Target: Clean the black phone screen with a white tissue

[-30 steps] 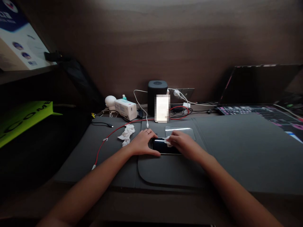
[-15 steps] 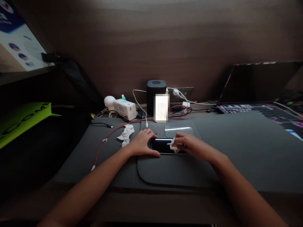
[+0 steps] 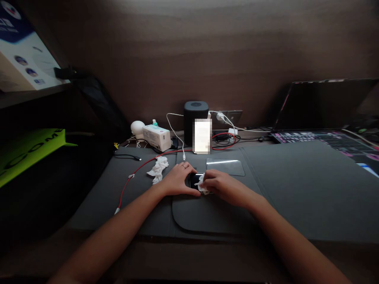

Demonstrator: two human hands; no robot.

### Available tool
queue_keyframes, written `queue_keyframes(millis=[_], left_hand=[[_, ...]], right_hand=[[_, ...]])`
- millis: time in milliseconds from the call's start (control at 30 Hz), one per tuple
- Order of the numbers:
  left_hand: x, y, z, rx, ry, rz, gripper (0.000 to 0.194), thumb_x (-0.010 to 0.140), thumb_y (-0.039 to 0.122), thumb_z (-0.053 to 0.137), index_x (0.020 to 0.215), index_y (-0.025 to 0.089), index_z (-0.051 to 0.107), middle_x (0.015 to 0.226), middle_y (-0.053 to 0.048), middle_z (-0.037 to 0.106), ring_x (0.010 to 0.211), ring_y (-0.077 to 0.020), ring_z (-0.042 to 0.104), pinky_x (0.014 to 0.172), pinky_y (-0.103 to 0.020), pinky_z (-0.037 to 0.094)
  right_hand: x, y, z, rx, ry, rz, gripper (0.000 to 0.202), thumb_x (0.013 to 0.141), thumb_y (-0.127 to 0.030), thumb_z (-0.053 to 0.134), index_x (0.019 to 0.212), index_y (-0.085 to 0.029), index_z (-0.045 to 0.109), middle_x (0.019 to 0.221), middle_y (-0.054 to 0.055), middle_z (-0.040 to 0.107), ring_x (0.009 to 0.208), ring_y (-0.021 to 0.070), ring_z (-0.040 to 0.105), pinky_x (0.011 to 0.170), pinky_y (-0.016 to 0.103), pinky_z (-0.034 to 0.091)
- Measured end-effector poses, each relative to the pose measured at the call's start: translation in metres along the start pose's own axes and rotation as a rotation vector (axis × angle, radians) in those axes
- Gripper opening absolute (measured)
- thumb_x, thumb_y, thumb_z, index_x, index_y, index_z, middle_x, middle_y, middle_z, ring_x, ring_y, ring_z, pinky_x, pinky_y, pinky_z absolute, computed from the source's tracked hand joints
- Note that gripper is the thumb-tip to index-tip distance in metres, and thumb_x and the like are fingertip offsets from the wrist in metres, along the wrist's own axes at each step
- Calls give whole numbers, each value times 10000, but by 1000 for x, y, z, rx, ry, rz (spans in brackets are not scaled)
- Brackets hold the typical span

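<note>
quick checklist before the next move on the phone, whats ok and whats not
1. Phone steadied: ok, left hand spans its left end, thumb and fingers at opposite edges.
2. Tissue in hand: ok, pinched in the right hand over the phone.
3. Phone face free of dust: cannot tell, tissue and right hand hide much of it.
4. Clear panel off the phone: ok, on the mat just beyond.
5. White cable off the phone: ok, its tip lies beyond the left hand.

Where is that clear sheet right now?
In the head view, the clear sheet lies on the gray mat right of centre, just beyond the phone and the right hand.
</note>
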State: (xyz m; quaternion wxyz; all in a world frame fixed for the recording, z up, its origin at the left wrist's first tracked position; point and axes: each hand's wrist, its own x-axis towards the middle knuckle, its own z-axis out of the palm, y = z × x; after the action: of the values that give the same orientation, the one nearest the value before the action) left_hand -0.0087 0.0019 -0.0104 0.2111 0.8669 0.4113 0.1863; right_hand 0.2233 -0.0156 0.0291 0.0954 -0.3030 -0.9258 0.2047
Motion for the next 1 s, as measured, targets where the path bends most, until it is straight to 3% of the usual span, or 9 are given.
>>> queue_keyframes(millis=[167,300,433,600,700,833,1000], left_hand=[[0,-1,0,1,-1,-2,709,616,672,799,1133,224,613,1135,-61,576,1098,-288,555,990,-426,436],[1,-2,1,6,0,-2,719,612,681,797,1136,224,613,1148,-67,577,1101,-291,555,985,-422,439],[1,-2,0,2,-3,1,719,610,682,798,1131,223,612,1145,-67,580,1090,-286,561,977,-410,442],[0,-1,0,5,-1,-5,717,606,675,805,1126,220,616,1130,-62,578,1067,-281,567,958,-411,449],[0,-1,0,0,0,-2,719,614,679,798,1135,219,612,1136,-64,577,1077,-282,562,966,-414,445],[1,-2,1,-5,-9,0,725,611,694,790,1135,226,613,1146,-69,577,1092,-289,558,967,-417,445],[1,-2,1,3,1,3,720,612,679,798,1137,224,608,1148,-72,578,1085,-289,563,972,-423,447]], right_hand=[[-24,25,-22,70,-14,106,259,982,-253,479,947,-199,729,954,77,633,815,197,586,719,290,430],[-31,27,-29,49,-33,174,214,949,-230,509,887,-193,710,922,67,609,753,179,564,673,275,417],[-27,15,-23,63,-78,152,198,940,-198,502,881,-196,692,917,56,585,751,170,554,656,261,408],[-17,11,-10,23,-10,145,191,953,-194,491,920,-193,679,925,56,571,781,175,545,681,263,408],[-20,19,-15,28,21,167,184,956,-210,497,928,-185,678,943,68,580,797,182,552,707,277,419],[-30,24,-25,97,-29,202,157,941,-222,520,891,-182,664,961,69,589,775,174,568,700,278,427],[-23,20,-16,63,-1,137,181,948,-194,497,913,-197,675,947,65,602,788,183,564,693,278,411]])
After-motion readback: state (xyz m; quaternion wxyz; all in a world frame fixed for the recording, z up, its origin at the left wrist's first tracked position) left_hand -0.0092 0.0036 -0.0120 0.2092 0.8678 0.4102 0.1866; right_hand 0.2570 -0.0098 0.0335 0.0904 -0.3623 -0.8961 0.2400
